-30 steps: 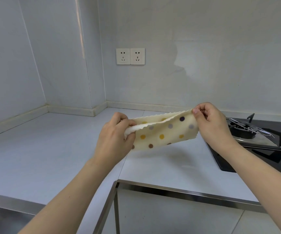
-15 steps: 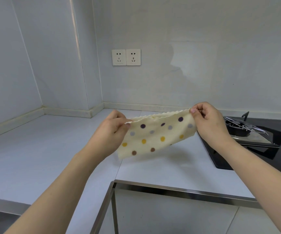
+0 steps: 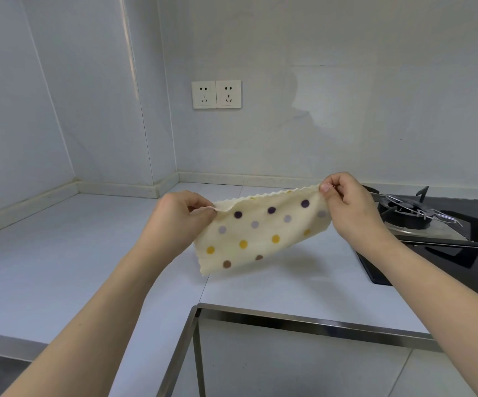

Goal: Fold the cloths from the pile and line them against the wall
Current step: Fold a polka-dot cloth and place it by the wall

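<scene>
Cloth (image 3: pixel 263 236) now unfurled lower, above worktop (image 3: pixel 60 267).

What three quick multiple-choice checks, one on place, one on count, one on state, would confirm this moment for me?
1. The gas stove lies where?
A. On the person's right
B. On the person's left
C. Under the cloth

2. How many wall sockets show?
A. One
B. Two
C. Four

3. The dotted cloth is:
A. Flat on the counter
B. Held in the air
C. Leaning against the wall

Answers: 1 A, it lies beyond the right hand. 2 B, two plates sit side by side. 3 B, the left hand and the right hand pinch its top corners above the counter.
</scene>
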Tool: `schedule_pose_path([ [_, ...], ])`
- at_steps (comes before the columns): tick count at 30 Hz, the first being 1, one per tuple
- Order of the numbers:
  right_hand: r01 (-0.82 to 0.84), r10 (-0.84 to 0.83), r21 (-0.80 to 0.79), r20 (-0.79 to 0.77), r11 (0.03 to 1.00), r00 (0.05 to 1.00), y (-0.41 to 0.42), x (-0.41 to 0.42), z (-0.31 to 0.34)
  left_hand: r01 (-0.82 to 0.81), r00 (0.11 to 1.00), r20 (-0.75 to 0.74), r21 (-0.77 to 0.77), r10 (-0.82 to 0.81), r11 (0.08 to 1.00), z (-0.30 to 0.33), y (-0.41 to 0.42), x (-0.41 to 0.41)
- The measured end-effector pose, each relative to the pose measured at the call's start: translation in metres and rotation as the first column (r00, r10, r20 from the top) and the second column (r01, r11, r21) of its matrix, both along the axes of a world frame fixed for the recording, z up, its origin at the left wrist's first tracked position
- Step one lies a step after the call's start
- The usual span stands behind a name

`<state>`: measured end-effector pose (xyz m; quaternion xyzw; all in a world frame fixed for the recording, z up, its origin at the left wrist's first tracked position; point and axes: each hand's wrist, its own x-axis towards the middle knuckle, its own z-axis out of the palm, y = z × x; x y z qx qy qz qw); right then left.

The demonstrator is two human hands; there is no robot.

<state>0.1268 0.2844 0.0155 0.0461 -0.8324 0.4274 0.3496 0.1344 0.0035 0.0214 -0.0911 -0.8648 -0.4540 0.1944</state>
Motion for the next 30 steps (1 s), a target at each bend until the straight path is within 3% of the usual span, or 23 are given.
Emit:
schedule_pose_path([
  [5, -0.020, 0.020, -0.015, -0.037, 1.000, 0.999, 0.001, 0.000, 0.002, 0.007, 1.000, -0.007, -0.131, -0.008, 0.991, -0.003, -0.005, -0.003],
  [17, -0.008, 0.008, -0.004, -0.011, 1.000, 1.000, 0.000, 0.002, 0.003, -0.048, 0.998, -0.050, -0.081, 0.044, 0.996, -0.001, -0.004, -0.002],
  [30, 0.001, -0.001, 0.047, 0.003, 0.999, 1.000, 0.010, 0.010, 0.003, 0.048, 0.998, -0.025, -0.282, -0.057, 0.958, 0.003, -0.004, -0.002],
])
